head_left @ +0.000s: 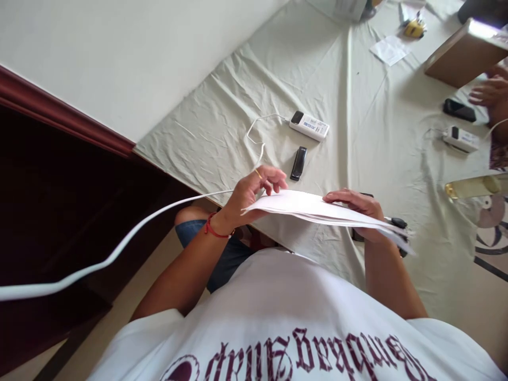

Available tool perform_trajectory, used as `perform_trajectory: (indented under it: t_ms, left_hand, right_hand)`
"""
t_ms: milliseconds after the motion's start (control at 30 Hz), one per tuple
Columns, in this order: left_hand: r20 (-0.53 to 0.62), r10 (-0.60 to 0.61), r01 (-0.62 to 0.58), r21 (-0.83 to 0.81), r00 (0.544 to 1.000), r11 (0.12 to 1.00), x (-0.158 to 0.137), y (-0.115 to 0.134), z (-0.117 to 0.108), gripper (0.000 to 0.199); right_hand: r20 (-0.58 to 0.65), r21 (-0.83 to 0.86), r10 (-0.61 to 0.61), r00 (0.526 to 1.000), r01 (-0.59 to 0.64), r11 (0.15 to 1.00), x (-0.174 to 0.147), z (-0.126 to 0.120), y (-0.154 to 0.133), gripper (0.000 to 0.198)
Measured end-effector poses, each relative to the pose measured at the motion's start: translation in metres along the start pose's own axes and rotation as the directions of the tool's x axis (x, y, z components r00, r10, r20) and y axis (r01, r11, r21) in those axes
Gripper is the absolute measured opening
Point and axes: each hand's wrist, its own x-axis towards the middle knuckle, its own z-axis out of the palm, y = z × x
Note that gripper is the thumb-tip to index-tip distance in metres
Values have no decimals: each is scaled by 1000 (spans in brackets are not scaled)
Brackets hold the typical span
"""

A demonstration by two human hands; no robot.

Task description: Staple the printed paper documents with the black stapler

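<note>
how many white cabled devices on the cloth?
2. One device lies just beyond the black stapler; the second device is at right, near the other person's hand. More could be hidden behind the brown box.

Soft, fairly bright light fills the scene, seemingly from the far right, where glare whitens the top of the box (464, 55); a diffuse shadow spreads left of it over the pale cloth (214, 137). The paper sheets (301, 205) look nearly washed out, their right corner blurred. At left, the dark wood (39, 185) sinks towards black. Wide-angle distortion stretches the shirt (286, 296) along the near edge
</note>
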Motion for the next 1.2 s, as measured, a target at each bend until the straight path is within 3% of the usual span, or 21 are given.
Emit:
perform_trajectory:
  t_ms: [133, 200, 267, 367, 467, 567, 767, 933, 1033, 1133, 1200]
  left_hand:
    - [100, -8, -7, 148, 995, 989, 9, 1, -1, 43]
    - [36, -51, 43, 198, 998, 979, 11, -7, 1, 42]
    - [-42, -118, 124, 203, 992, 971, 12, -14, 5, 42]
    - [-77, -159, 168, 134, 984, 977, 9, -14, 11, 52]
    - [-55, -166, 170, 72, 985, 983, 5, -12, 12, 57]
    - [-26, -236, 236, 27, 971, 971, 1, -22, 12, 60]
    - [-32, -234, 234, 13, 972, 972, -6, -35, 18, 63]
    - [39, -193, 190, 71, 980, 979, 0, -22, 16, 37]
    - [10, -206, 204, 104, 978, 973, -2, -21, 18, 25]
    - [-128, -300, 305, 24, 945, 952, -7, -28, 24, 32]
    - [-137, -352, 345, -74, 926, 936, -9, -34, 29, 39]
  right_hand:
    - [39, -4, 9, 999, -9, 1000, 7, 4, 12, 46]
    - [-52, -46, 124, 991, -127, 991, 9, 7, 24, 43]
    - [-212, -61, 217, 953, -234, 970, 8, 11, 34, 44]
    - [-329, 2, 211, 920, -223, 975, 6, 16, 39, 50]
    - [-252, 111, 205, 946, -182, 977, 3, 16, 38, 44]
    - [-128, 151, 247, 961, -227, 962, 3, 18, 39, 38]
    - [-84, 204, 302, 950, -280, 938, -4, 28, 48, 47]
    - [-3, 165, 369, 930, -363, 917, -10, 30, 52, 31]
    - [-66, 170, 370, 927, -355, 919, -13, 31, 56, 30]
    - [-171, 209, 343, 924, -306, 929, -13, 35, 58, 33]
    - [-177, 254, 342, 923, -293, 922, -14, 37, 58, 41]
